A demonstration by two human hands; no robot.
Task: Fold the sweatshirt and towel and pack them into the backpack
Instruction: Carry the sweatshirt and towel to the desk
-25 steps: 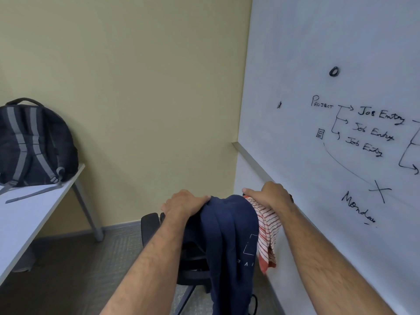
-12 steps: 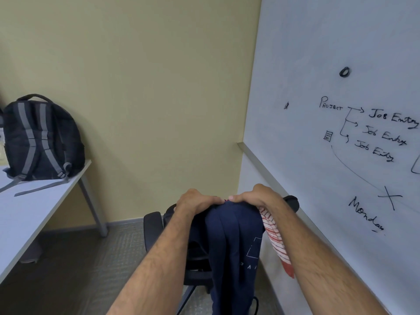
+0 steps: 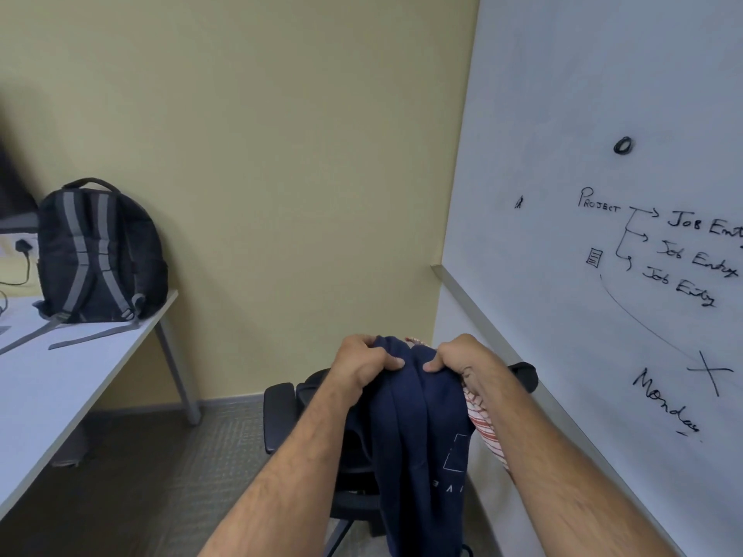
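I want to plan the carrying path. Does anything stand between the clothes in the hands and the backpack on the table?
Nothing visible does. Both hands grip the navy sweatshirt and striped towel above the office chair; only open floor lies before the table with the backpack.

We're in an office or small meeting room. The large white wall-mounted whiteboard (image 3: pixel 583 114) on the right carries black marker notes: "Project" with arrows to three "Job Entry" lines, plus "Monday". A long white desk on grey metal legs (image 3: pixel 60 379) stands against the plain yellow painted wall (image 3: pixel 261 154), with a black plug and cable (image 3: pixel 22 255) at a wall socket behind it. We also see a black swivel office chair with padded armrests (image 3: pixel 281 416) and grey-brown carpet flooring (image 3: pixel 161 476).
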